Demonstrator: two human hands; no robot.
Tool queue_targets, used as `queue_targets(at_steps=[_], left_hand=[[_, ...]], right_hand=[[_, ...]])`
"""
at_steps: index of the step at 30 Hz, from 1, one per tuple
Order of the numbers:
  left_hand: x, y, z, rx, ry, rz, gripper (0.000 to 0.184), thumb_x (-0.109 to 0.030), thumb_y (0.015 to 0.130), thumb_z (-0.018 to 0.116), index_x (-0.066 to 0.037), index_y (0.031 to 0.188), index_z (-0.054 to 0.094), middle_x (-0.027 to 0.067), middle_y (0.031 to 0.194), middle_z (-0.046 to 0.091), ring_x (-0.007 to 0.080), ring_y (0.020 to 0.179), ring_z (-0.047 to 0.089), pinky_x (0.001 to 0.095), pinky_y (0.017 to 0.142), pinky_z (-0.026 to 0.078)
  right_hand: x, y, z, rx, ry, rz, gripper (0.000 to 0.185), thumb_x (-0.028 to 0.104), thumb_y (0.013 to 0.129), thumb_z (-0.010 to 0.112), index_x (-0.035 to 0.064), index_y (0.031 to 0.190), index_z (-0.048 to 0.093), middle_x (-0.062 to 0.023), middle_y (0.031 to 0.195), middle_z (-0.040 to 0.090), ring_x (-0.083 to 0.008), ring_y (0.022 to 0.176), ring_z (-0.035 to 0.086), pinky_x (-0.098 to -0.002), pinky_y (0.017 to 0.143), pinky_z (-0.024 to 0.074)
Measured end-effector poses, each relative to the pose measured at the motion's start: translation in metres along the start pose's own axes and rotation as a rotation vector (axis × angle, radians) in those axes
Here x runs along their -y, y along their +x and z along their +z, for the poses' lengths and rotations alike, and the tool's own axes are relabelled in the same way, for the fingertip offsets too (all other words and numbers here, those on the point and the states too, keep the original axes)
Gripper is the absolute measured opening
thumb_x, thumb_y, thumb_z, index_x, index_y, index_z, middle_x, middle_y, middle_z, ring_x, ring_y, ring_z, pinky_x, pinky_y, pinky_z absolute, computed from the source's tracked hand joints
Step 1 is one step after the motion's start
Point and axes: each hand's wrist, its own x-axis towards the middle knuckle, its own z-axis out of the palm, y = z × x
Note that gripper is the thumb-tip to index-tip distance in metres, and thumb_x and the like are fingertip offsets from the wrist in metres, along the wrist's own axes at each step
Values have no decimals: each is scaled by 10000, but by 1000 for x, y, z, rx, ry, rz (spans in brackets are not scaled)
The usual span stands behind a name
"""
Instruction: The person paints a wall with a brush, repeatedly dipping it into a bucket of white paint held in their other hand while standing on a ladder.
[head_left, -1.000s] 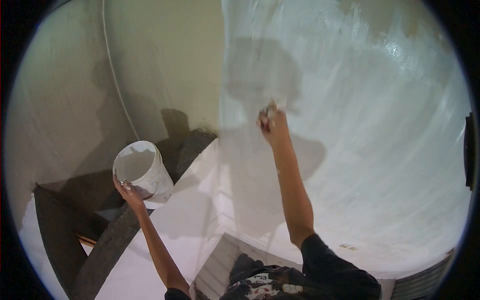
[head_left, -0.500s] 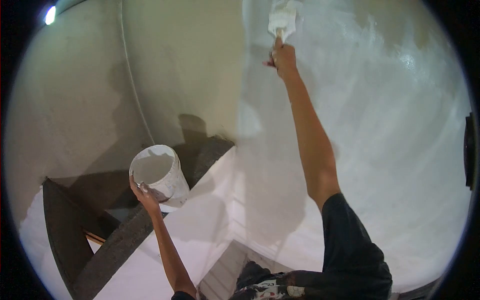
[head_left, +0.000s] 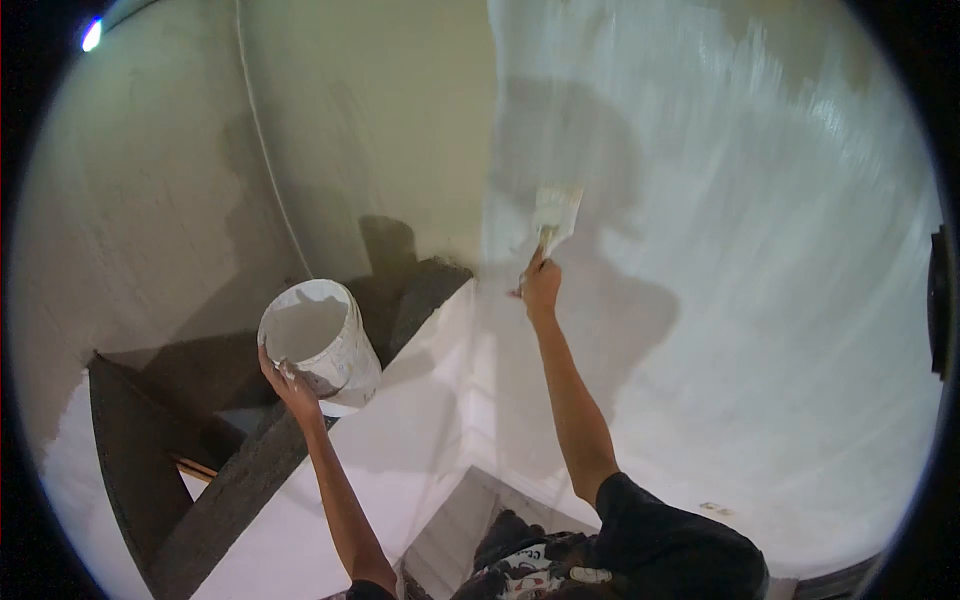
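Note:
My right hand (head_left: 541, 284) is closed around the handle of a wide, paint-covered brush (head_left: 556, 212), whose bristles point up against the whitish painted wall (head_left: 740, 300). On the left, my left hand (head_left: 291, 388) grips the lower side of a white bucket (head_left: 338, 345) smeared with paint. The bucket tilts so that its open mouth faces me, beside a dark rough ledge. White residue marks the fingers of my left hand.
An unpainted beige wall (head_left: 380, 120) with a thin cable (head_left: 262, 150) adjoins the white area. The dark ledge (head_left: 240, 490) slopes beside a white lower wall (head_left: 400, 420). A lamp (head_left: 92, 36) shines at upper left; a dark object (head_left: 938, 303) is at the right edge.
Since half a second ago my right hand has come down the wall with the brush, after rising earlier. My left hand still holds the bucket, with little change.

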Motion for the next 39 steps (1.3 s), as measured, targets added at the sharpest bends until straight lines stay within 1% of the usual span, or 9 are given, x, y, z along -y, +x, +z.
queue_targets(at_steps=[2, 9, 18, 19, 21, 22, 24, 30, 39], left_hand=[[-5, 0, 1, 7, -11, -8, 493, -281, 889, 372, 1, 1289, 309, 173, 1319, 324, 289, 1228, 297, 376, 1019, 202], [-7, 2, 3, 26, -13, 40, 608, -444, 888, 352, 2, 1296, 293, 196, 1316, 325, 315, 1216, 312, 400, 1012, 212], [-7, 1, 4, 23, 25, 38, 592, -429, 892, 345, 5, 1291, 295, 199, 1301, 344, 321, 1196, 336, 406, 993, 242], [-1, 2, 4, 19, 18, 36, 586, -423, 893, 346, 5, 1290, 296, 199, 1298, 347, 321, 1193, 340, 406, 992, 245], [7, 1, 4, 15, 21, 35, 574, -412, 893, 349, 3, 1287, 302, 199, 1293, 351, 319, 1189, 344, 405, 990, 248], [9, 1, 4, 13, 31, 37, 568, -406, 891, 352, 1, 1285, 307, 199, 1291, 353, 318, 1188, 344, 403, 990, 247], [7, 2, 4, 5, 28, 25, 551, -379, 880, 365, 1, 1277, 320, 195, 1276, 368, 315, 1180, 350, 396, 991, 243], [11, 3, 3, -8, 63, 28, 527, -337, 868, 371, -10, 1278, 327, 187, 1264, 369, 308, 1171, 347, 388, 985, 245], [25, 5, 2, -41, 74, 44, 449, -187, 858, 372, -31, 1279, 348, 169, 1261, 386, 293, 1133, 398, 345, 959, 295]], right_hand=[[-104, 7, -7, -4, -122, -81, 438, 290, 914, 390, -29, 613, 404, -62, 488, 404, -150, 349, 430, -348, 335, 499], [-139, -65, -47, 131, 107, 463, 378, 307, 912, 395, 38, 648, 429, -43, 502, 404, -146, 373, 409, -355, 393, 505], [22, 25, -23, 263, 971, 404, 229, 221, 888, 455, 97, 706, 392, -20, 557, 355, -162, 453, 370, -321, 432, 380], [20, 65, -16, 340, 529, -271, 191, 171, 878, 444, 96, 709, 396, -25, 562, 359, -162, 458, 375, -331, 457, 396], [61, 65, -6, 396, 503, -378, 158, 109, 864, 431, 84, 710, 404, -37, 572, 379, -166, 477, 405, -369, 507, 440], [137, 29, -4, 378, 931, 187, 154, 96, 860, 429, 73, 709, 408, -44, 575, 395, -169, 492, 431, -396, 532, 467], [196, 3, -11, 395, 793, 0, 174, 47, 813, 407, 55, 640, 385, -40, 592, 375, -131, 505, 386, -271, 484, 441], [242, -13, -65, 428, -61, -616, 431, 396, 902, 386, 27, 682, 415, -1, 456, 360, -76, 342, 296, -272, 389, 453], [185, -93, -42, 938, -579, -295, 426, 373, 820, 541, -52, 791, 538, -46, 514, 408, -137, 381, 446, -286, 335, 409]])
